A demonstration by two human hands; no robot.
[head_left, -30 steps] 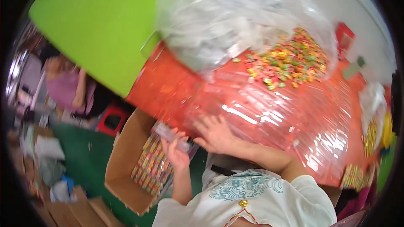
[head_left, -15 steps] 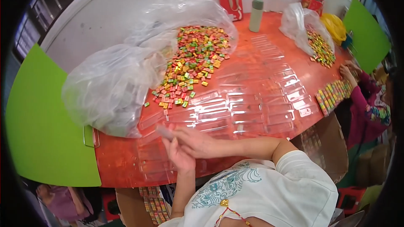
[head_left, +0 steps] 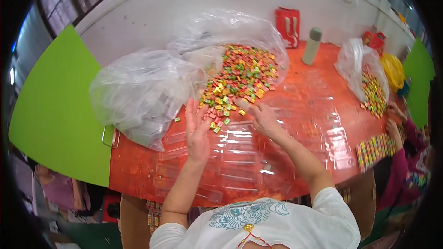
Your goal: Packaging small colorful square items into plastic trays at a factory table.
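Observation:
A heap of small foil-wrapped candies in red, yellow and green spills toward me from a large clear plastic bag. My left hand is open at the heap's near left edge, fingers stretched up beside the candies. From the right, my right hand reaches to the heap's near edge, its fingers apart and pointing left. A pale piece shows at its fingertips; whether it is a finger cover or a loose thing, I cannot tell. Rows of clear plastic trays lie beneath and around my forearms.
A green bottle and a red bag stand by the back wall. Another candy bag lies far right, near a co-worker's hands and filled trays. Green panels flank the red table; cardboard boxes stand below its edge.
My hands, together over the near trays before, have parted and moved forward to the candy heap. The left hand has spread its fingers. The whole view has shifted.

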